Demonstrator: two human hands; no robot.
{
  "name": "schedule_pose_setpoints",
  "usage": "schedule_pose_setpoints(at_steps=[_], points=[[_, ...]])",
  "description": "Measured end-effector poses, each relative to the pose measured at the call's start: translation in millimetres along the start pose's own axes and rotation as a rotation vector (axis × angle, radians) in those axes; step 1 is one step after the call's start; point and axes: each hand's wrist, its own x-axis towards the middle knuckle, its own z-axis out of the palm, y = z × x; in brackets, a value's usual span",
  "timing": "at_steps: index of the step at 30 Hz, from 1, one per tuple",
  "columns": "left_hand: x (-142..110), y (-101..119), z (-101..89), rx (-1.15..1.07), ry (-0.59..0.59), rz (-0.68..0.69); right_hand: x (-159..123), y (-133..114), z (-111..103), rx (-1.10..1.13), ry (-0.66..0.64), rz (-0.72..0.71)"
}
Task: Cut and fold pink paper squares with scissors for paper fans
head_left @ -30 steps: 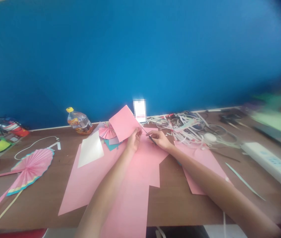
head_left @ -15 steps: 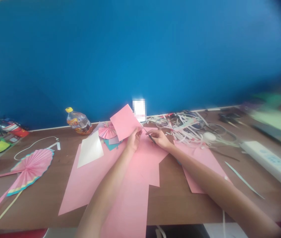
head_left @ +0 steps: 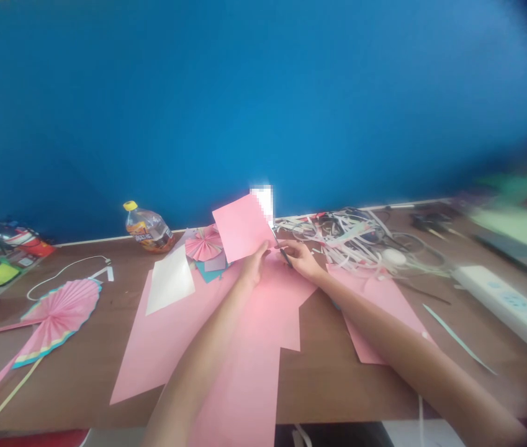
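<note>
My left hand pinches a square of pink paper by its lower edge, tilted up off the table. My right hand is shut on a small pair of dark scissors, with the blades reaching the paper's lower right corner. Under both hands lies a large cut sheet of pink paper. A white sheet rests on it, and a small pink paper rosette sits just beyond.
A pleated pink paper fan lies on the brown table to the left. Behind stand a plastic bottle and a tangle of white paper strips and cables. A white power strip lies right; a blue wall rises behind.
The pink square has swung clockwise and shifted right, now standing more squarely between my hands. The scissors stay in my right hand near its edge.
</note>
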Motion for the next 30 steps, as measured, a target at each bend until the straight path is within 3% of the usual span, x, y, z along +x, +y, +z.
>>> schedule_pose_setpoints(at_steps=[6, 12, 30], points=[[-1, -5, -1.4, 0.198, 0.085, -0.039, 2, 6, 1, 0.006, 0.039, -0.004], [0, -8, -4.4, 0.295, 0.120, 0.029, 4, 9, 1, -0.061, 0.055, -0.026], [-2, -9, 0.1, 0.272, 0.148, 0.025, 4, 8, 0, -0.077, 0.054, -0.026]])
